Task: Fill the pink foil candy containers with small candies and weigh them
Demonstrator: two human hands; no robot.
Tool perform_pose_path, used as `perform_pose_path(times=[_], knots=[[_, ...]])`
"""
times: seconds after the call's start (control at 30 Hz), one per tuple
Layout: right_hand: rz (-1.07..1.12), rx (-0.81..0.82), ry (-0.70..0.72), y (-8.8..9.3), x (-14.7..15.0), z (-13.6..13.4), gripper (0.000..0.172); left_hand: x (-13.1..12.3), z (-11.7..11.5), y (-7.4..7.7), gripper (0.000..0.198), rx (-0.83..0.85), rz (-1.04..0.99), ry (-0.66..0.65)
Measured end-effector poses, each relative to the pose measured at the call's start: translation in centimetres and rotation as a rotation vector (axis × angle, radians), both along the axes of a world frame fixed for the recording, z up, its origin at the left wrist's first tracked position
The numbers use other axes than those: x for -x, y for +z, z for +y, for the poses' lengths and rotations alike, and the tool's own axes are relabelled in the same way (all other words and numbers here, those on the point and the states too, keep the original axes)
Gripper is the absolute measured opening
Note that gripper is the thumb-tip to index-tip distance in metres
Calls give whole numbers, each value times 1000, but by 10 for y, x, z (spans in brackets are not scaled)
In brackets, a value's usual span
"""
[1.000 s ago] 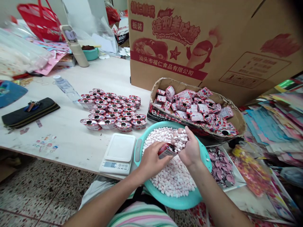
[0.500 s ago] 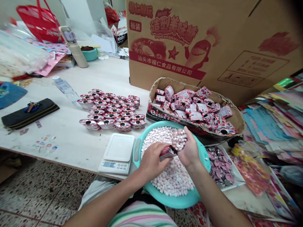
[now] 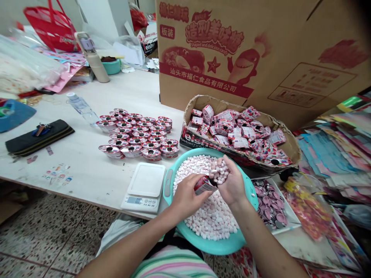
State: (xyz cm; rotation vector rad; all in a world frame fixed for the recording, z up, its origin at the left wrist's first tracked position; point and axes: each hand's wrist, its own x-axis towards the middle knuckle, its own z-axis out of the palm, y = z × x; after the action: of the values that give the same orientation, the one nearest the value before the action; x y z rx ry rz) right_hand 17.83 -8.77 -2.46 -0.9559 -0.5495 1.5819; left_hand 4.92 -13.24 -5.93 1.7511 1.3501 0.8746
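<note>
My left hand is wrapped round a small red printed tin, tilted with its open mouth toward my right hand. Cupped palm up, my right hand holds a heap of small pale pink candies right at the tin's mouth. Below both hands is a turquoise basin with many more of these candies. Whether candies are inside the tin is hidden.
Left of the basin sits a white digital scale. Behind it stand rows of similar tins. A cut-down carton of tins lies before a big cardboard box. Purple lids fill a tray at right.
The tin has tilted slightly and its mouth is closer against my right hand. The candies in my right palm have shifted a little. The view has moved slightly.
</note>
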Motion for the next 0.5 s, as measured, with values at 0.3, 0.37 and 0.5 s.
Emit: perform_pose_path(times=[0.3,0.37,0.5], knots=[[-18,20,-70,-6,0,-2,27,1,0,-2,40,-8,-12,4],[-39,-2,-81,-7,1,-2,28,1,0,-3,40,-10,-23,13],[-69,3,-71,-5,2,-3,32,1,0,-4,39,-13,-38,24]])
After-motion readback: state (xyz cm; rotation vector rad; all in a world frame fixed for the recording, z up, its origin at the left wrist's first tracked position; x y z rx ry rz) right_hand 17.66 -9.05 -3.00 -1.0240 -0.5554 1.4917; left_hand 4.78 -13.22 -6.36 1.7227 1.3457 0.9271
